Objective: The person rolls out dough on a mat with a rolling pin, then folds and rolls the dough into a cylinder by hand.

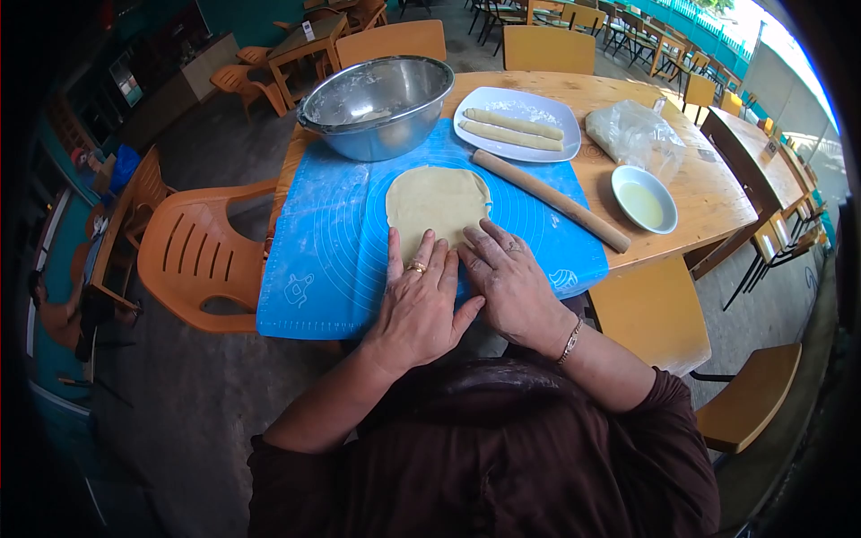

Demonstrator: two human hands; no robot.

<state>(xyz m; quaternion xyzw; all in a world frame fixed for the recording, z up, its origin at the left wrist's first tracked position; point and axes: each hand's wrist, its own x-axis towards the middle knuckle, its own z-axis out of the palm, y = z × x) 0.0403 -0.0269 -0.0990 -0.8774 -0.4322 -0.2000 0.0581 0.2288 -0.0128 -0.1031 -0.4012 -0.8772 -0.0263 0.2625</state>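
Observation:
A flat, rounded sheet of pale dough [437, 199] lies on the blue mat [327, 242]. My left hand [420, 296] rests palm down, its fingertips spread over the dough's near edge. Beside it, my right hand [511, 285] touches the near right part of the sheet, fingers extended and nothing held. The two hands nearly meet, and they hide the dough's near edge. A wooden rolling pin [552, 200] lies diagonally to the right of the dough, untouched.
A steel bowl [386, 134] stands behind the dough. Two dough strips [511, 134] lie on a white plate [571, 148]. Farther right are a plastic bag [635, 134] and a small bowl of liquid [641, 202]. An orange chair [193, 255] stands left; a person [61, 309] is at far left.

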